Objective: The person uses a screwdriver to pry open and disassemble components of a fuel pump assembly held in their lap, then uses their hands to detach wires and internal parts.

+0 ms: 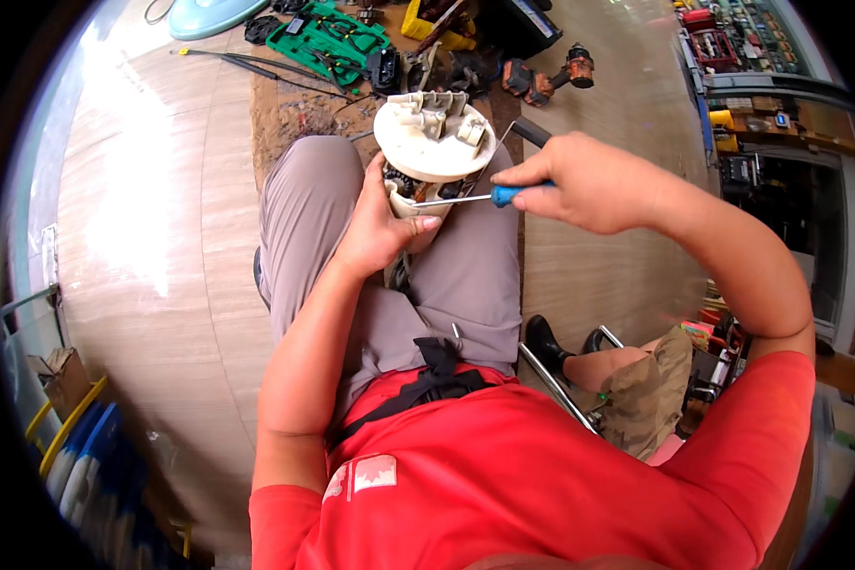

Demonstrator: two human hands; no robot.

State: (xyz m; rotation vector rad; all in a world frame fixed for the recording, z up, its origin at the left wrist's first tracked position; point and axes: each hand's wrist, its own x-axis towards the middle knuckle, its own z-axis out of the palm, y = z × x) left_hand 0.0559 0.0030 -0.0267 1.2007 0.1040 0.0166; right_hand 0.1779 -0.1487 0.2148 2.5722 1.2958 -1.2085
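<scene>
A fuel pump assembly with a round off-white cap [434,142] sits upright between my thighs. My left hand [387,228] is closed around its lower body [404,202], just under the cap, with the thumb across the front. A blue-handled screwdriver [508,195] is gripped in my right hand [579,185]. Its shaft points left, and the tip touches or lies right before the lower body near my left thumb. Behind my right fingers shows a black handle [530,132] with a thin bent metal rod; whether that hand holds it too, I cannot tell.
Beyond my knees, a worn bench [290,104] bears a green tool case [328,43], dark parts and black cables [256,66]. An orange-and-black cordless drill [548,78] stands at the far right. Another person's leg [636,394] is at my right, near shelves of goods [750,43].
</scene>
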